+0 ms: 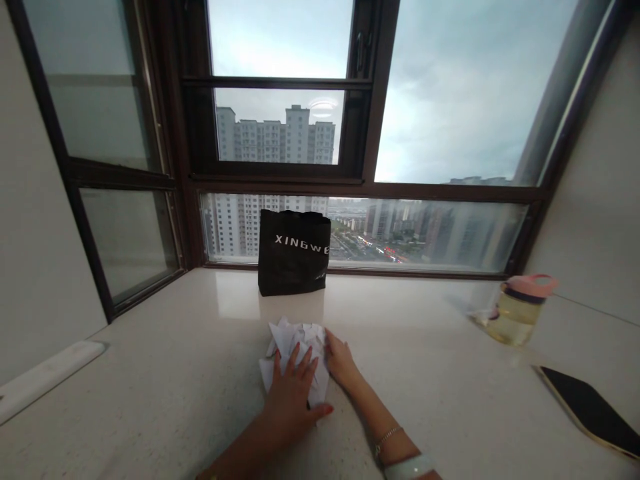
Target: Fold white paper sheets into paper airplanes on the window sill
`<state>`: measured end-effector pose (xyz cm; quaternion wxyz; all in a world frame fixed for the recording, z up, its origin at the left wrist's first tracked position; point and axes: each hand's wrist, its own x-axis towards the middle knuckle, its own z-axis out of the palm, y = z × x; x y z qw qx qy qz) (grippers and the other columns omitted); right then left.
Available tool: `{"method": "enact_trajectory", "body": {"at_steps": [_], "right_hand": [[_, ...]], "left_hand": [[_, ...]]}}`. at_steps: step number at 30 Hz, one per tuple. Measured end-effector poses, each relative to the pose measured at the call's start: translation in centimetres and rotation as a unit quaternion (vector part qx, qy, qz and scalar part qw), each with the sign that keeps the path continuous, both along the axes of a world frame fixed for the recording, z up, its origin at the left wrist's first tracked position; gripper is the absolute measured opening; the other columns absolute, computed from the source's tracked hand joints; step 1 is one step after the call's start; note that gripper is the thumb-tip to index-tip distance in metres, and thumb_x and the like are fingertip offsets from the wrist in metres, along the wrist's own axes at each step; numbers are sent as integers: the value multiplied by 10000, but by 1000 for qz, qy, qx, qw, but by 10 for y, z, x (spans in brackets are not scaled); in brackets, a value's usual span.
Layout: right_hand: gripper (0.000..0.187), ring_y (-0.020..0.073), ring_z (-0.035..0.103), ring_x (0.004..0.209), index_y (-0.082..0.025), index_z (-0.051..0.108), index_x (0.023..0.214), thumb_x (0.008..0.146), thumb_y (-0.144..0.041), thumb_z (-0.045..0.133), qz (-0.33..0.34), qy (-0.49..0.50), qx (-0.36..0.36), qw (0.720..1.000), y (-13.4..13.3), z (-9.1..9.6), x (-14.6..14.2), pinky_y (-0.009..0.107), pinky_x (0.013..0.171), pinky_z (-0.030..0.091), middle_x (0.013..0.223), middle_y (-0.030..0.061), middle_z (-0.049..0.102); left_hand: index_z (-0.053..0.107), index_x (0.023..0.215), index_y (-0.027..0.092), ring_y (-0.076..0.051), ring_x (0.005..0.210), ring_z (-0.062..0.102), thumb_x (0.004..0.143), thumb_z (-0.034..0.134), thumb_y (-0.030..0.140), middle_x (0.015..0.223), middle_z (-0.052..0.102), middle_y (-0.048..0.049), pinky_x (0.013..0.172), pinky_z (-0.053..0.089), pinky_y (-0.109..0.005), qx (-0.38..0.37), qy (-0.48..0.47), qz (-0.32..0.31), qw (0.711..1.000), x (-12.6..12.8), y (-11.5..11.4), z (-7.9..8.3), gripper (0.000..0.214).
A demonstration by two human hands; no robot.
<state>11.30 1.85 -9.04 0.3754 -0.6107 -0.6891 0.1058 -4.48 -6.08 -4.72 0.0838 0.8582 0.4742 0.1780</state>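
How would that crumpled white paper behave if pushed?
The crumpled white paper is probably light, its edges looking thin. Its loose folds would likely give under the left hand. It may slide on the glossy white surface.

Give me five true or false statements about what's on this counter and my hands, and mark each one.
1. The left hand lies spread over white paper. True.
2. The right hand is on the bottle. False: it is at the paper's right edge.
3. The bottle has a pink lid. True.
4. The black bag lies flat. False: it stands upright.
5. White lettering shows on the bag. True.
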Motion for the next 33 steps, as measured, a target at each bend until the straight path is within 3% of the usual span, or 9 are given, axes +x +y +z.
{"method": "enact_trajectory", "body": {"at_steps": [3,8,14,19,26,33], "right_hand": [[563,204,550,1012,-173,390,1248,707,-37,320,12,25,-42,999,-7,4,-4,489,980,231,992,77,650],[535,166,572,917,-139,520,1098,621,-10,317,3,110,-12,994,-4,9,-4,303,856,403,937,81,641],[521,165,531,1011,-110,542,1036,579,2,318,-10,148,-4,989,4,5,6,282,894,389,1053,105,599],[602,157,502,1074,-96,490,1108,550,36,308,11,109,-27,994,2,4,9,279,921,373,1125,117,569],[589,150,506,1076,-100,469,1149,598,39,311,10,63,-54,997,-1,10,8,254,908,379,1130,110,574],[539,161,526,1041,-61,476,1144,637,32,317,-9,48,-54,997,-4,12,4,247,904,373,1089,136,589]], "left_hand": [[363,1297,218,-316,1304,147,752,416,527,1400,286,-89,1019,32,-570,-12,25,67,997,-9,10,-2,629],[353,1301,221,-287,1302,172,796,365,488,1406,279,-78,1048,87,-516,37,44,83,995,-19,26,3,572],[362,1283,211,-249,1286,221,860,281,397,1378,343,-55,1031,173,-523,99,77,37,991,19,35,-4,469],[451,1212,272,-238,1237,321,885,223,320,1290,465,-22,1033,167,-518,110,70,72,989,29,56,-14,402],[471,1207,257,-264,1219,349,877,212,302,1291,467,-26,1018,151,-555,75,68,126,987,-31,68,-18,422],[509,1158,284,-262,1209,364,860,272,287,1272,487,-34,1005,164,-554,109,96,193,970,-89,71,-17,380]]}}
